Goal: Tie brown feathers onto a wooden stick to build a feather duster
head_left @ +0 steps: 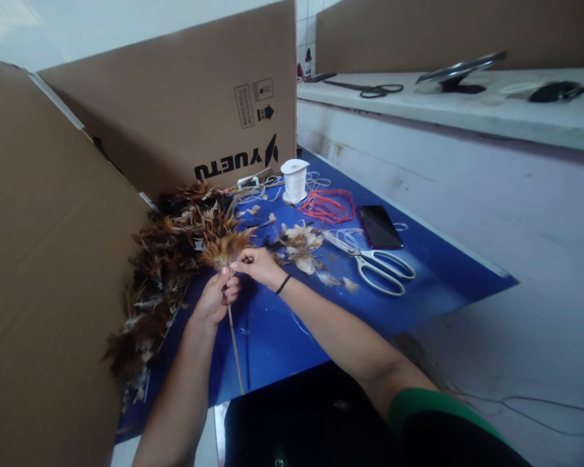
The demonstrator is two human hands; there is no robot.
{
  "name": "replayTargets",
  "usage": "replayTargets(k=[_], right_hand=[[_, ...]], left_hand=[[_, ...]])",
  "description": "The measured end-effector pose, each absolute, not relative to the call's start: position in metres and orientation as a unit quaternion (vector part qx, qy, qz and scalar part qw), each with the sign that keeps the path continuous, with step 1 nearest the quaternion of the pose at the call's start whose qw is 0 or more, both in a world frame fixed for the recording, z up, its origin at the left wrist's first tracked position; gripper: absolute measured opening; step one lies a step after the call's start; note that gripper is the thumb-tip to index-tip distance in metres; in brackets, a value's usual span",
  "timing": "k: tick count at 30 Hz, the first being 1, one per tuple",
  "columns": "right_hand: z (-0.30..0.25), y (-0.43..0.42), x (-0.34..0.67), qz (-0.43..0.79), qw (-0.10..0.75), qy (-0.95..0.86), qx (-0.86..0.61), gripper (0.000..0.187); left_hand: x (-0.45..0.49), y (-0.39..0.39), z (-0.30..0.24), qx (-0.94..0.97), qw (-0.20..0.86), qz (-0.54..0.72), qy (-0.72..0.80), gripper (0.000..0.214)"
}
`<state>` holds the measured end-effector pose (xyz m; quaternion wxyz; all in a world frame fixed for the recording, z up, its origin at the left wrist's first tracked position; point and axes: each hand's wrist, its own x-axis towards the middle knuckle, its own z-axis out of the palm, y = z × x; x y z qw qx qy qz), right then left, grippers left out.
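Note:
My left hand (217, 295) is closed around a thin stick (235, 353), whose lower end points toward the table's near edge. A tuft of brown feathers (226, 246) fans out at the stick's top, just above my fingers. With thumb and fingers pinched, my right hand (259, 266) touches the base of that tuft beside my left thumb; what lies between its fingertips is too small to make out. A heap of brown, black and white feathers (160, 279) lies to the left. White-handled scissors (377, 263) and loose pale feathers (302, 240) rest to the right.
On the blue table (282, 344) stand a white spool (294, 181), red string (327, 206) and a dark phone (380, 227). Cardboard panels (43, 259) wall off the left and back. A white ledge (467, 107) at right holds black scissors (370, 89).

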<state>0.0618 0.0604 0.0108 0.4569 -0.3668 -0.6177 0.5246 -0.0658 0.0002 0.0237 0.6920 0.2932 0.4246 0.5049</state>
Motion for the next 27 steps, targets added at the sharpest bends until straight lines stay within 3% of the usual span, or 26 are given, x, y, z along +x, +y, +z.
replayTargets(k=[11,18,23,27], right_hand=[[0.022,0.057,0.119,0.488,0.416,-0.661,-0.391,0.014],[0.015,0.08,0.182,0.317,0.465,-0.679,-0.471,0.01],[0.016,0.115,0.176,0.206,0.402,-0.746,-0.49,0.014],[0.014,0.149,0.138,0.131,0.299,-0.839,-0.436,0.022]], left_hand=[[-0.073,0.002,0.028,0.233,0.711,0.537,0.39,0.022],[-0.078,-0.001,0.034,0.246,0.685,0.576,0.371,0.024],[-0.076,-0.004,0.038,0.26,0.68,0.582,0.363,0.028],[-0.075,-0.003,0.035,0.257,0.682,0.579,0.366,0.03]])
